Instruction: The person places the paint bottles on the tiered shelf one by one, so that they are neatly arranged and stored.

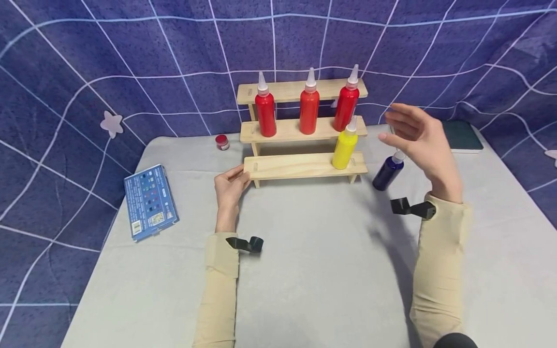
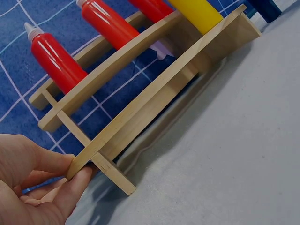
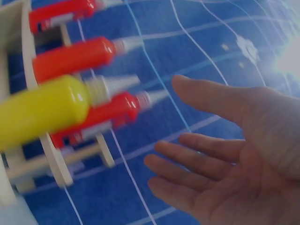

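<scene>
A three-tier wooden rack (image 1: 287, 166) stands at the back of the table. My left hand (image 1: 229, 186) pinches the left end of its lowest shelf between thumb and fingers, as the left wrist view shows up close. Three red squeeze bottles with pointed white caps stand on the middle shelf: a left one (image 1: 266, 113), a centre one (image 1: 309, 113) and a right one (image 1: 346, 107). On the right of the lowest shelf sits a yellow squeeze bottle (image 1: 344, 150). Raised to the right of the rack, my right hand (image 3: 225, 164) holds nothing, its fingers spread from the thumb.
A dark blue squeeze bottle (image 1: 388, 171) stands on the table right of the rack, below my right hand. Left of the rack are a small red jar (image 1: 222, 142) and a blue box (image 1: 151, 202). A dark green flat item (image 1: 461, 135) lies at the back right.
</scene>
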The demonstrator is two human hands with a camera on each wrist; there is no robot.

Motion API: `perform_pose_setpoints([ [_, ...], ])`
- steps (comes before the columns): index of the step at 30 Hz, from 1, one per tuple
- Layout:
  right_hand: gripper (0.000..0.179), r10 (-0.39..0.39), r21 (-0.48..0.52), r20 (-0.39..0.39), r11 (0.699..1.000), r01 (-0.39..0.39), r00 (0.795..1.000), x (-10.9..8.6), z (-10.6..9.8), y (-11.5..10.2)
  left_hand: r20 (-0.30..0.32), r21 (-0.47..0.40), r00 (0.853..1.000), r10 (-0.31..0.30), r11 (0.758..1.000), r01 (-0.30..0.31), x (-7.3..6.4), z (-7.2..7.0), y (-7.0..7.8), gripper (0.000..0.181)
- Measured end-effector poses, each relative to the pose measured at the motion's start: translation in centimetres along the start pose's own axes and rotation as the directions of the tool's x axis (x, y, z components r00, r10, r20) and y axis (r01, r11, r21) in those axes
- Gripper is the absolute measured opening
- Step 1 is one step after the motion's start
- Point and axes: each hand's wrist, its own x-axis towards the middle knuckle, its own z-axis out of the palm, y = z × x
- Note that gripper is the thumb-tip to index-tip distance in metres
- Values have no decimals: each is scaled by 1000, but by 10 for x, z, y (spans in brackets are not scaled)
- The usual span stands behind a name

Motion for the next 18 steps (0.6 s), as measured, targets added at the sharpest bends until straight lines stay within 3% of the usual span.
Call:
perform_pose_setpoints([
  [5,65,0,82,-1,997,0,1000,-1,-20,12,1,-7,1000,3,1000,-3,0,0,0,35],
  [11,71,21,10,125,1000,-22,992,0,-39,35,-1,-4,1000,4,1000,-4,1,0,-1,34],
  [14,72,49,-20,210,999,-46,976,1,-45,46,0,-5,1000,1,1000,-1,0,0,0,35],
  [18,70,102,-60,321,994,-87,941,4,-50,64,8,-4,1000,-3,1000,3,0,1,1,35],
])
